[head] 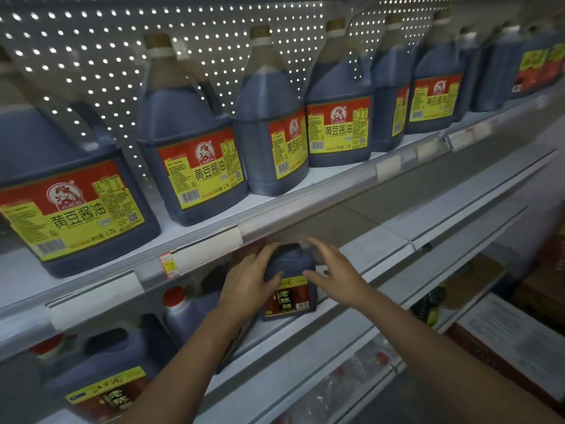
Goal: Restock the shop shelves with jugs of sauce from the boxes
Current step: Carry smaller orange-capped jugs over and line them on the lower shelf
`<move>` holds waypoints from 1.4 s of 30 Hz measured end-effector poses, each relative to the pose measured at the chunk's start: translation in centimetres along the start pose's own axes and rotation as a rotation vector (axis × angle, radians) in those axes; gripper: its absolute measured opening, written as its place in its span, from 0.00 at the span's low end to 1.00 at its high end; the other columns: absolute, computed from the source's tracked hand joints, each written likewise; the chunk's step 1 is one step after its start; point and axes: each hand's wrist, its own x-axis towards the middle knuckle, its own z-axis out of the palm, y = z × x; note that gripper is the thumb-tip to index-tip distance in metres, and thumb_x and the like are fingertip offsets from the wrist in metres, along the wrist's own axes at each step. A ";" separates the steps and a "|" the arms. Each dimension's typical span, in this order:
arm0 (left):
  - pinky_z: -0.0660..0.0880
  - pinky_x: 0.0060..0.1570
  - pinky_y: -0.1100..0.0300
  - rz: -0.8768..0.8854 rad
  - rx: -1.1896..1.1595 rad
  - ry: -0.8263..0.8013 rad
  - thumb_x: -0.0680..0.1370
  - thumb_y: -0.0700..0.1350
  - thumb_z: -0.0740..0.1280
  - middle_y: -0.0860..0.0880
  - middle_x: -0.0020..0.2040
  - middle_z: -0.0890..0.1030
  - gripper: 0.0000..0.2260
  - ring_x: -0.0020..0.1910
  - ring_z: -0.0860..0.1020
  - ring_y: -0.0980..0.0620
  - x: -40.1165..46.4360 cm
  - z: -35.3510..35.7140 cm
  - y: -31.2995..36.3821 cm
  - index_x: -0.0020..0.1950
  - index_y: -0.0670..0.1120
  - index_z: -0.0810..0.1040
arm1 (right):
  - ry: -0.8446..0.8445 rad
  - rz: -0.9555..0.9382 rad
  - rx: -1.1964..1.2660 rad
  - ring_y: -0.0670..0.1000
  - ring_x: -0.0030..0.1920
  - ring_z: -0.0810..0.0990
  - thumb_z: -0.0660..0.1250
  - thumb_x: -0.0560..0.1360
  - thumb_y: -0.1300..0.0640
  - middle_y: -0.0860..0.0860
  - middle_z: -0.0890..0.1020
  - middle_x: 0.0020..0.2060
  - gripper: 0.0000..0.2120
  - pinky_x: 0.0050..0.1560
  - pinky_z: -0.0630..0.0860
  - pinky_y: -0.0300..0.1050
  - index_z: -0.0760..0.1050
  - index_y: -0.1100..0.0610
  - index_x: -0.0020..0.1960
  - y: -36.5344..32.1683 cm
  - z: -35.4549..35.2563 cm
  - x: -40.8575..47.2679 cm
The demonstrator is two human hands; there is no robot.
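Our left hand presses the vinegar jug; our right hand hovers spread beside it. It looks heavy and slick — best gripped by the handle.

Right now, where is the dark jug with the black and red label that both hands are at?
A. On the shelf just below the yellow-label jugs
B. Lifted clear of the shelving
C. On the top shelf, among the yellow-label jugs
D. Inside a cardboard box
A: the black-label jug stands on the lower shelf, left hand flat on its side, right hand open beside it.
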 end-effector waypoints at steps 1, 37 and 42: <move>0.76 0.62 0.50 0.035 0.000 0.004 0.78 0.55 0.69 0.50 0.68 0.76 0.27 0.64 0.77 0.48 0.2 0.3 0.8 0.75 0.58 0.64 | 0.000 0.011 0.015 0.47 0.66 0.76 0.71 0.79 0.50 0.45 0.69 0.73 0.31 0.62 0.81 0.52 0.60 0.38 0.77 0.1 -0.7 -0.6; 0.76 0.61 0.48 0.681 -0.291 -0.960 0.79 0.43 0.68 0.46 0.63 0.80 0.16 0.61 0.79 0.46 7.1 47.0 64.3 0.68 0.49 0.76 | 0.551 1.039 -0.080 0.50 0.46 0.81 0.69 0.80 0.58 0.51 0.83 0.49 0.09 0.50 0.76 0.43 0.79 0.54 0.60 39.0 -43.1 -50.4; 0.74 0.59 0.54 0.741 -0.262 -1.048 0.79 0.41 0.68 0.44 0.60 0.82 0.14 0.59 0.80 0.45 12.7 55.0 69.6 0.65 0.44 0.79 | 0.633 1.192 -0.103 0.48 0.43 0.78 0.69 0.79 0.59 0.50 0.81 0.45 0.09 0.43 0.69 0.30 0.79 0.55 0.59 46.2 -46.7 -49.5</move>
